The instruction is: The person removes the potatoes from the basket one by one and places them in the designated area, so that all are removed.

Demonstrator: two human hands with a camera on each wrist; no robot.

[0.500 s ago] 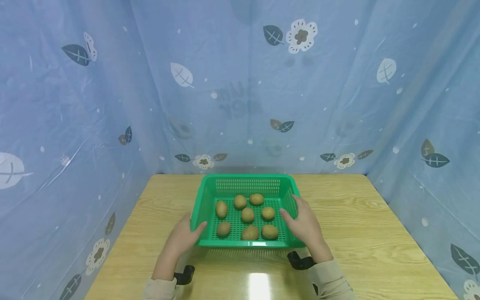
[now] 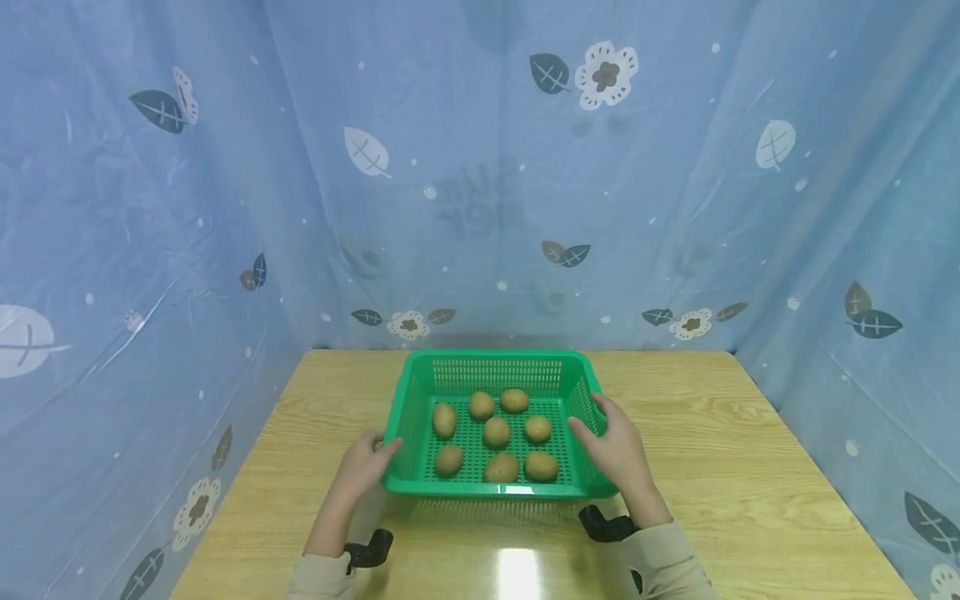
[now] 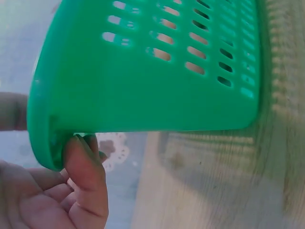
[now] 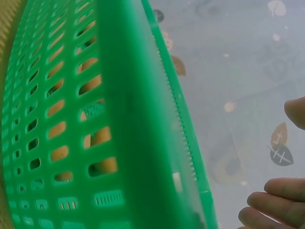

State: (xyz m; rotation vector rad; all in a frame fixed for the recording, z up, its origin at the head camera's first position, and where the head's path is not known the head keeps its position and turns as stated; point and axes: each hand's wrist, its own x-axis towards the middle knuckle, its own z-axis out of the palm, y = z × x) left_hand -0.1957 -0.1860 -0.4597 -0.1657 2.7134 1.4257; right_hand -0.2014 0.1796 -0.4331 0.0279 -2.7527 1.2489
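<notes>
A green slatted basket (image 2: 450, 487) sits on the wooden table, with several potatoes (image 2: 501, 468) spread over its floor. My left hand (image 2: 360, 468) grips the basket's left rim near the front corner. In the left wrist view a finger (image 3: 88, 176) curls beneath the rim, with the thumb on the other side. At the right side, my right hand (image 2: 621, 450) hovers by the rim, thumb and fingers spread. The right wrist view shows its fingers (image 4: 279, 205) relaxed and apart from the basket wall (image 4: 52, 119), holding nothing.
Light wooden table (image 2: 712, 433) extends to both sides of the basket. Blue patterned curtain (image 2: 480, 167) hangs behind the table and along both sides. A black wrist mount (image 2: 371, 550) sits at the left wrist, another (image 2: 606, 525) at the right.
My left hand has drawn slightly outward to the left, its thumb reaching less far over the rim. My right hand has shifted slightly right. The basket and potatoes look the same.
</notes>
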